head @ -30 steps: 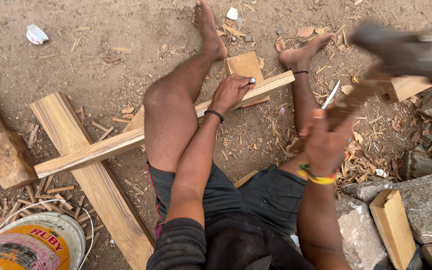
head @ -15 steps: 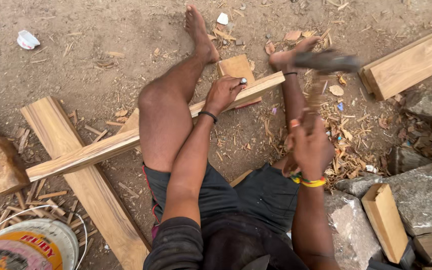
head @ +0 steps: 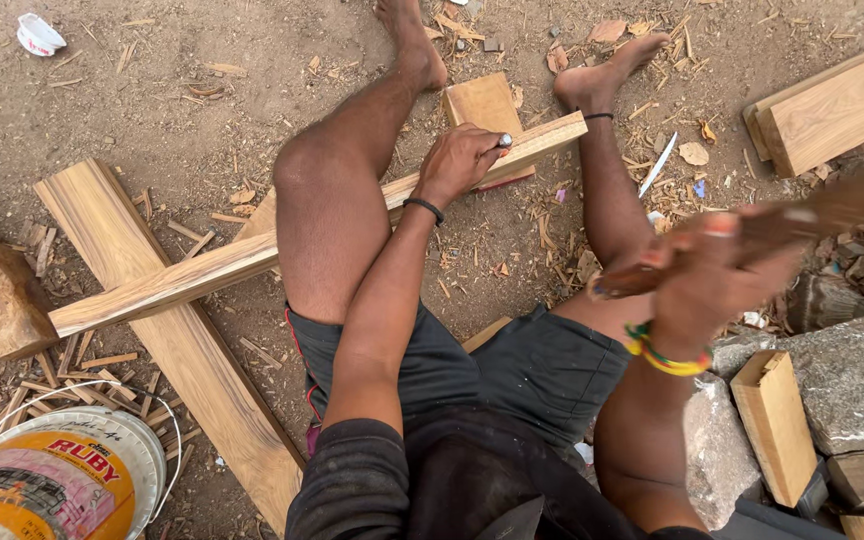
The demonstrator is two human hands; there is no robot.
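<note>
While the ground [head: 252, 110] is the same dirt and wood chips, the view has shifted a bit since a second ago and the right arm is in a new spot. The wide plank [head: 167, 340] lies flat, and the long strip [head: 282, 250] crosses over it, running under the raised knee up to the small block [head: 482, 105] by the feet. That strip hasn't budged. The left hand [head: 462, 160] has stayed put, fingers curled and pressing the strip down near its far end, with something small and metal pinched on top; can't tell what. The right hand [head: 722, 270] is wrapped tight around a blurred tool [head: 832, 210]. Half a second ago it was low near the foot; now it's back up, so looks like he's mid chopping rhythm.
</note>
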